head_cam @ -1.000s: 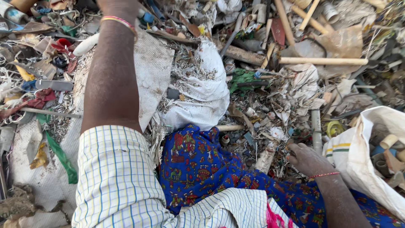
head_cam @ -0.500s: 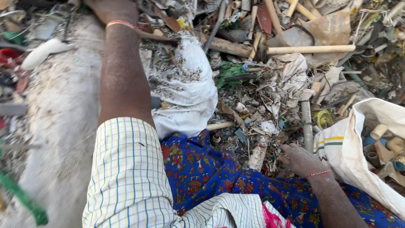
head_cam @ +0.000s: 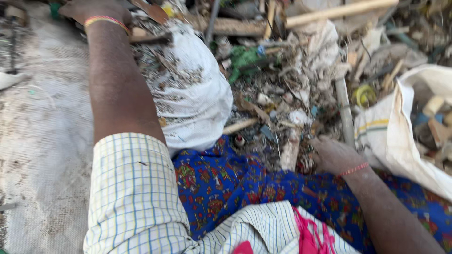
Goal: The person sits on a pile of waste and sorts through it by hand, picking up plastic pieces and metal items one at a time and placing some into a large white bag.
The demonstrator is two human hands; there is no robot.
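Observation:
My left hand [head_cam: 94, 9] is stretched far forward to the top edge of the view. It lies palm down on mixed litter beside a brown wood scrap [head_cam: 151, 11], and its fingers are hidden. A bulging white sack [head_cam: 197, 99] dusted with debris lies just right of that forearm. My right hand [head_cam: 335, 155] rests palm down on the litter with its fingers loosely spread toward a pale stick [head_cam: 289, 150], and I see nothing held in it. An open white bag [head_cam: 391, 136] with wood pieces inside stands right of it. A blue patterned cloth [head_cam: 226, 183] covers my lap.
A grey woven sheet [head_cam: 42, 141] covers the ground at the left. A long wooden stick [head_cam: 339, 10], a grey pipe [head_cam: 343, 108], a yellow ring [head_cam: 363, 94], green plastic scraps [head_cam: 245, 59] and several sticks and shreds are heaped ahead.
The view has swung left and down, so my left hand now shows at the top edge. My right hand stays on the litter beside the white bag.

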